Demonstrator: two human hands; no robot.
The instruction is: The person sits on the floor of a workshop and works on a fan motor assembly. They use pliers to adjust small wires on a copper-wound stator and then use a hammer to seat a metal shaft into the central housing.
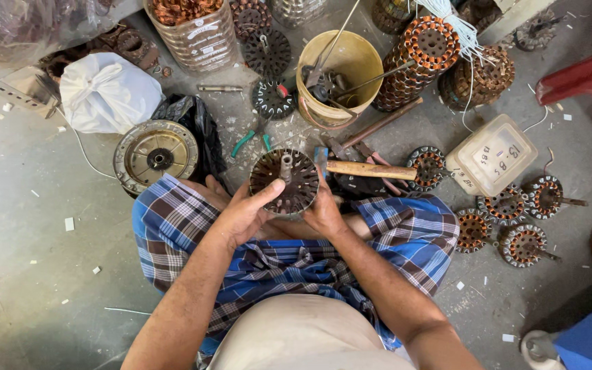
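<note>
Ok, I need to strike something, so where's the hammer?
In the head view, the wooden-handled hammer lies on the floor just beyond the right hand, beside the held stator core.

Motor repair wkshop, concrete floor (22, 205), copper-wound stators (425, 48) stacked, tool bucket (351, 58), hammer (368, 169)

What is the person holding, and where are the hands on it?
Both hands, left hand and right hand, hold a round slotted motor core by its opposite rims.

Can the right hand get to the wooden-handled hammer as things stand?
Probably yes. The wooden-handled hammer lies on the floor just beyond the right hand, nothing between them, but both hands grip the round slotted metal stator core.
</note>
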